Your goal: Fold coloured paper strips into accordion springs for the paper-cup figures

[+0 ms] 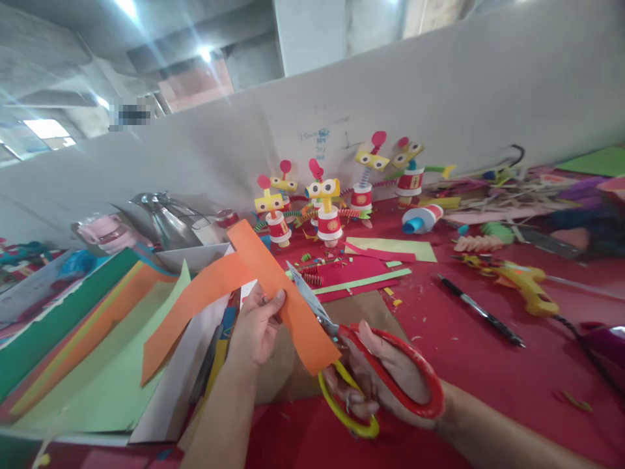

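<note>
My left hand [256, 329] pinches a long strip of orange paper [254, 260] between thumb and fingers. Another orange piece curves away to the lower left from behind that strip; whether the two are joined cannot be made out. Through the red and yellow handles of a pair of scissors [328, 324] go the fingers of my right hand [398, 374]. The blades point up and left along the strip's right edge, and the paper partly hides them. Below both hands lies a brown board [366, 319] on the red tabletop [420, 404].
Several paper-cup figures [328, 225] stand along the white partition [219, 143]. To the left is a box [63, 312] of coloured paper sheets [107, 352]. A black pen [481, 311] and a yellow glue gun [532, 286] lie at right, near heaped paper scraps [493, 195].
</note>
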`<state>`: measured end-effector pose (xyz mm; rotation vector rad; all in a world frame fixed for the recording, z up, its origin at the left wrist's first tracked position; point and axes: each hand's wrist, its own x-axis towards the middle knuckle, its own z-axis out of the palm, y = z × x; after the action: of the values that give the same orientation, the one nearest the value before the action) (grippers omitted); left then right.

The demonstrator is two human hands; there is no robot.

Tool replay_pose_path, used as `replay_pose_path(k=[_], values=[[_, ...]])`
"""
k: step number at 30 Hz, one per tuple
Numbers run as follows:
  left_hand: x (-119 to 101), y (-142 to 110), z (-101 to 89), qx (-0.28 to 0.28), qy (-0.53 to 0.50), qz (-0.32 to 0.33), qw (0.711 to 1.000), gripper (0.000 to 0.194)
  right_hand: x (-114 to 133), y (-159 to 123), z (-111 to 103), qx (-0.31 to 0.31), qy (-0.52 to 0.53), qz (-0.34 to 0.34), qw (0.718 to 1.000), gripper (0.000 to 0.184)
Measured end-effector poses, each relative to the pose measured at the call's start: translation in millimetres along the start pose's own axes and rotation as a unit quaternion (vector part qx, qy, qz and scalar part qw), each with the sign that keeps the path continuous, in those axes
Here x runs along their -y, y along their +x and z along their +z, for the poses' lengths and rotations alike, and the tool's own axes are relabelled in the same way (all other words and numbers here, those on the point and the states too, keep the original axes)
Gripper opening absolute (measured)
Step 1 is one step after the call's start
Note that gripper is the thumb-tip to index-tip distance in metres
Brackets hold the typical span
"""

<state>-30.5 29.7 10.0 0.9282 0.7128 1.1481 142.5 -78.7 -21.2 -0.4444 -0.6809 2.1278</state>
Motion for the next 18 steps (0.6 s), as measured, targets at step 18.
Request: replay_pose_path(k=[18], values=[[-10, 2, -0.4, -0.100, -0.100, -0.016, 0.990, 0.015, -4, 1, -2, 0.015, 0.011, 0.006, 1.000, 0.053]])
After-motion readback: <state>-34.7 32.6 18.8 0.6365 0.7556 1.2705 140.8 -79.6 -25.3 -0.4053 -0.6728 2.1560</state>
